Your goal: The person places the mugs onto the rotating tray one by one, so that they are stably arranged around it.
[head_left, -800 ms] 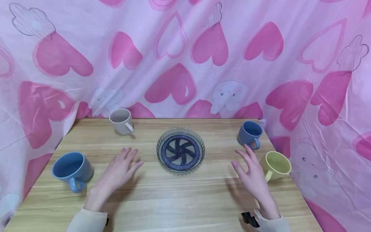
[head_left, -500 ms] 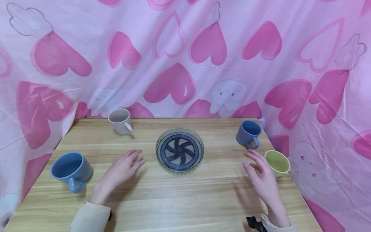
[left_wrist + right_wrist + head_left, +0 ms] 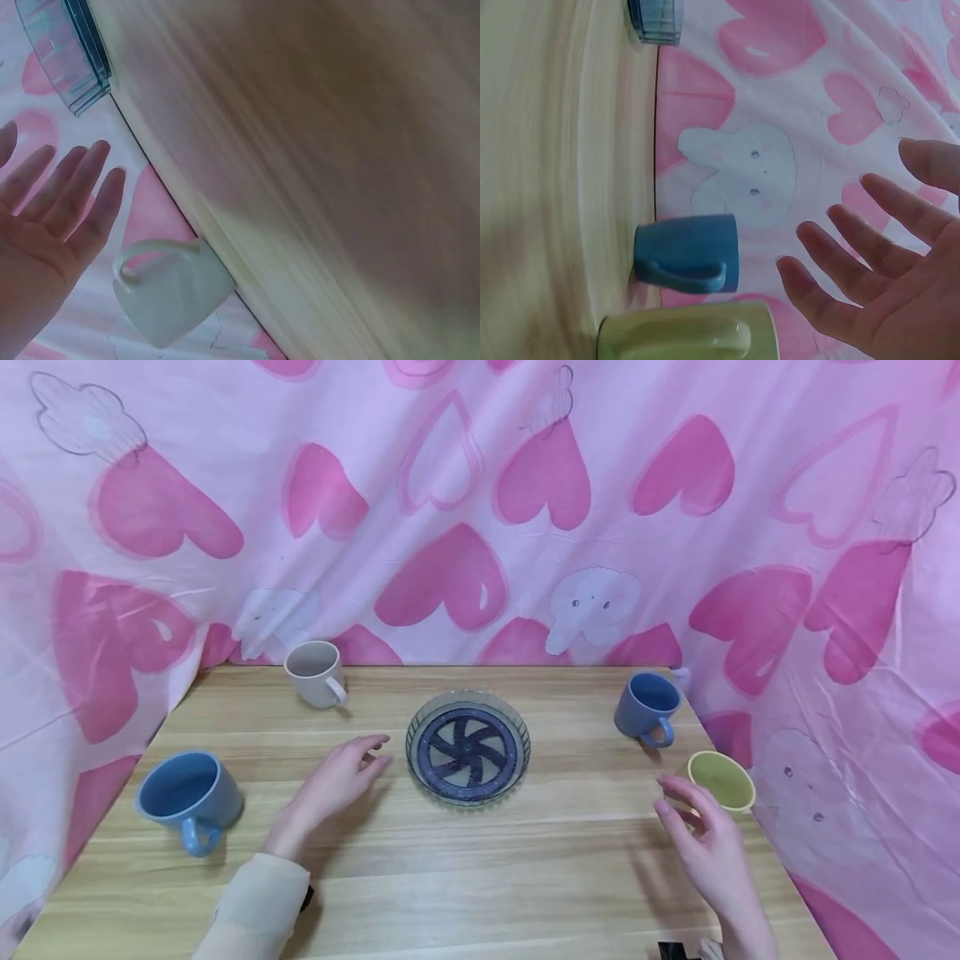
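Observation:
My left hand [image 3: 337, 783] hovers over the table just left of a clear ribbed glass dish [image 3: 415, 777], its fingers pointing at the rim without touching it. Inside the dish lies a dark blue disc [image 3: 425, 745] with a swirl of curved spokes. My right hand [image 3: 708, 839] hangs in front of a yellow-green mug [image 3: 722, 781], partly covering it; its fingers are loosely bent around nothing. In the right wrist view the fingers [image 3: 859, 274] are spread and apart from the yellow-green mug [image 3: 690, 334] and the small blue mug [image 3: 686, 251].
A larger blue mug [image 3: 187, 797] stands at the left, handle toward me. At the back left is a whitish mug [image 3: 315, 675], and the small blue mug stands at the back right. A pink heart-patterned cloth [image 3: 442, 577] hangs around the wooden table [image 3: 480, 877].
My left hand has moved right, closer to the glass dish. My right hand has drawn back toward me and to the right, in front of the yellow-green mug. The mugs stay put.

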Demonstrator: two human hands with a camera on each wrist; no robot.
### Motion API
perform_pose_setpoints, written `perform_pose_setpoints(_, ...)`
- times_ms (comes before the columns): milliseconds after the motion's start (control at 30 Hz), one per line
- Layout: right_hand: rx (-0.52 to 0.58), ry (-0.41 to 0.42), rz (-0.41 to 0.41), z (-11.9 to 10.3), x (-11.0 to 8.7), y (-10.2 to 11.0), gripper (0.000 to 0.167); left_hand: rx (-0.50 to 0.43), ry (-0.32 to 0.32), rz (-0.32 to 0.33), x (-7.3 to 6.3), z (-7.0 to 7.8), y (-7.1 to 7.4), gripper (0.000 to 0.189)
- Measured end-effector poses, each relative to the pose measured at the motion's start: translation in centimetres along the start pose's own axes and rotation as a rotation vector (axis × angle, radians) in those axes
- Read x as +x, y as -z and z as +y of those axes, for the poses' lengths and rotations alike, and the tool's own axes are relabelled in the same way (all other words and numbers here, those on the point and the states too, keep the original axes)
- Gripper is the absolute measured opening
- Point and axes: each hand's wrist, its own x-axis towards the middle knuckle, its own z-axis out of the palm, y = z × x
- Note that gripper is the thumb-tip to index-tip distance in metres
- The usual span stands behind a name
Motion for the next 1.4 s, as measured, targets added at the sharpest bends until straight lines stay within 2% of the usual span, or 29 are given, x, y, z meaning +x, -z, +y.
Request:
perform_pose_setpoints(200, -0.034, -0.048, 0.04, 0.7, -0.6, 0.5, 0.032, -0.03, -0.016, 0.02, 1.1, 0.1, -0.6, 0.041)
perform_pose_setpoints(433, -0.053, -0.12, 0.178, 1.7, -1.5, 2.0, 0.034, -0.065, -0.006, -0.035, 3.0, 0.6, -1.6, 0.044)
perform_pose_setpoints(533, -0.056, -0.14, 0.239, 2.2, -1.9, 2.5, 0.033, -0.078, 0.019, -0.04, 3.7, 0.8, -2.0, 0.045)
perform_pose_setpoints(733, -0.096, -0.197, 0.36, 3.6, -2.3, 3.0, 0.029, -0.144, 0.099, -0.066, 4.4, 0.8, -2.5, 0.059)
perform_pose_setpoints(900, -0.093, -0.225, 0.395, 4.9, -2.6, 3.1, 0.029, -0.218, 0.155, -0.095, 4.8, 0.9, -2.9, 0.061)
perform_pose_setpoints(1000, -0.071, -0.272, 0.4, 5.7, -2.7, 2.9, 0.031, -0.261, 0.178, -0.098, 5.0, 1.0, -3.0, 0.06)
perform_pose_setpoints(1133, -0.021, -0.385, 0.406, 6.3, -2.9, 2.8, 0.033, -0.297, 0.188, -0.083, 5.2, 1.1, -3.1, 0.057)
perform_pose_setpoints(1267, 0.114, -0.494, 0.416, 6.6, -3.0, 2.7, 0.032, -0.343, 0.201, -0.078, 5.3, 1.1, -3.3, 0.053)
perform_pose_setpoints(1400, 0.245, -0.55, 0.412, 7.0, -3.0, 2.5, 0.028, -0.4, 0.234, -0.079, 5.5, 0.9, -3.4, 0.048)
